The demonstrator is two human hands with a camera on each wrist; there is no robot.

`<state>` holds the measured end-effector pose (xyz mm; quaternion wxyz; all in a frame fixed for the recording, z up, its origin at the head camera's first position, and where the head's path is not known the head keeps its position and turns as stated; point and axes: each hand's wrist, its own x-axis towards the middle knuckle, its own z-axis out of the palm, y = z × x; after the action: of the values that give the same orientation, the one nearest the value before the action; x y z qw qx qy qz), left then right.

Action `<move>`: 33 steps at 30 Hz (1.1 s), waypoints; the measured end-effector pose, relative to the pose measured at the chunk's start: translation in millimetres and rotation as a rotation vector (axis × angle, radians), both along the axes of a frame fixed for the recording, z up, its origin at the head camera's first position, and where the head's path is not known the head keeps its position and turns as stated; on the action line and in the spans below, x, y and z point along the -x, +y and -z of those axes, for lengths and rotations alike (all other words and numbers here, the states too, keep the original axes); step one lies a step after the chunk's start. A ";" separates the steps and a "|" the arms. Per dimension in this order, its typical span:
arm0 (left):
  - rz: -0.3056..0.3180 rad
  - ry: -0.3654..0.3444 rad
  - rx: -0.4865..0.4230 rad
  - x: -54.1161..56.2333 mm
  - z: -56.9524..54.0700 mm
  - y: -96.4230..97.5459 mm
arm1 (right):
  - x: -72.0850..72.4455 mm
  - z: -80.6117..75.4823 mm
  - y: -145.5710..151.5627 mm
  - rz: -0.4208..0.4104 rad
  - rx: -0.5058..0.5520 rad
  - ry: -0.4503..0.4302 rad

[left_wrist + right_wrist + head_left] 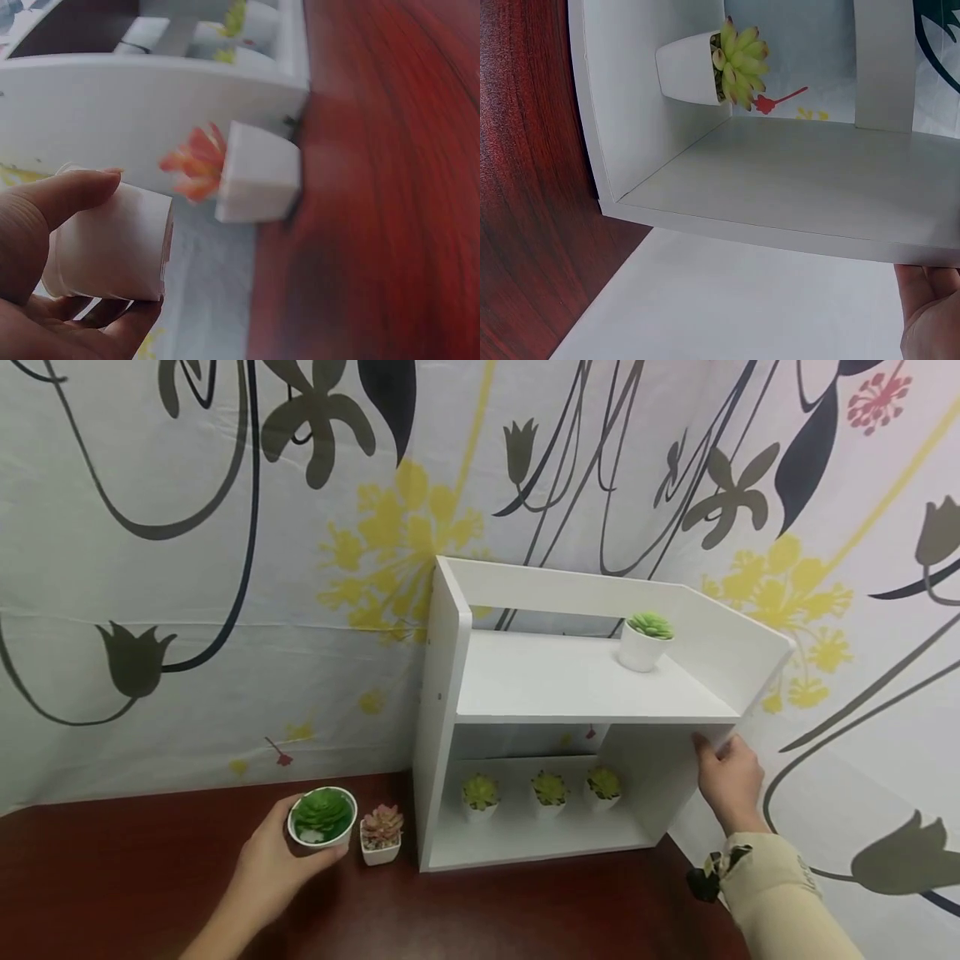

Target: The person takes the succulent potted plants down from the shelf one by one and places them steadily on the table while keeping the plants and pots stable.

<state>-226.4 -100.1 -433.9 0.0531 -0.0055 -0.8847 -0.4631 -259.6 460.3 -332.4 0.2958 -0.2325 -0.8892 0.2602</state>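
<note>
My left hand (262,864) holds a potted succulent (322,817) with dark green leaves, fingers and thumb wrapped round its white pot. In the left wrist view the pot (112,240) lies between thumb and curled fingers, its plant turned out of sight. Just right of it stands a pink succulent (382,835) in a small white square pot on the table. My right hand (729,783) grips the right side panel of a white two-tier shelf (577,681), thumb on the inner side. The right wrist view shows only part of that hand (934,307) against the panel's outer side.
Several small light green succulents (550,793) in white pots line the shelf's lower tier. One green succulent in a round white pot (642,645) sits at the upper tier's right. The dark red table (112,868) meets a wall covering (187,710) with flower patterns.
</note>
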 end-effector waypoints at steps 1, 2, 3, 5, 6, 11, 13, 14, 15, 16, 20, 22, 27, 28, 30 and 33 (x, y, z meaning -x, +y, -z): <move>-0.001 -0.009 0.004 2.3 3.3 -1.6 | 0.2 0.1 0.0 0.000 0.000 0.002; 0.001 -0.019 0.009 4.8 6.6 -3.0 | 0.2 0.4 -0.3 0.001 -0.001 0.004; 0.004 -0.029 0.015 7.2 9.8 -4.1 | 0.3 0.5 -0.4 0.003 0.000 0.005; 0.009 -0.041 0.020 11.1 15.6 -6.4 | 1.0 1.0 -1.0 0.009 -0.002 0.008; 0.011 -0.045 0.021 12.8 18.5 -7.4 | 1.4 0.9 -1.0 0.007 0.000 0.010; 0.024 -0.058 0.029 17.2 29.4 -12.2 | 1.4 1.1 -1.9 0.007 0.000 0.009; 0.026 -0.062 0.035 18.1 32.5 -13.5 | 0.9 1.0 -2.5 0.010 -0.002 0.011; 0.026 -0.066 0.037 18.4 33.9 -14.0 | 0.8 0.9 -2.6 0.011 -0.004 0.012; 0.027 -0.070 0.038 18.8 35.1 -14.3 | 0.5 0.8 -2.7 0.013 -0.005 0.013; 0.027 -0.075 0.038 19.1 36.3 -14.7 | 0.3 0.9 -3.1 0.017 -0.009 0.016; 0.029 -0.101 0.043 20.8 41.0 -16.0 | -0.3 0.4 -3.3 0.017 -0.017 0.028; 0.032 -0.117 0.043 22.0 43.1 -16.7 | -0.3 -0.1 -2.9 0.012 -0.018 0.030; 0.049 -0.155 0.038 25.6 46.2 -18.9 | -1.1 0.0 -1.5 0.006 -0.021 0.020; 0.054 -0.159 0.037 26.2 46.1 -19.3 | -1.5 0.4 -1.7 0.011 -0.024 0.016; 0.067 -0.162 0.040 26.8 46.8 -20.3 | -2.0 0.6 -1.2 0.005 -0.022 0.021; 0.088 -0.174 0.039 25.4 47.7 -21.1 | -3.2 1.2 -1.4 0.004 -0.023 0.013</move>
<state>-251.8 -121.2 -481.6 -0.0447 -0.0052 -0.8937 -0.4463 -256.4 458.9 -333.6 0.3047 -0.2291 -0.8898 0.2508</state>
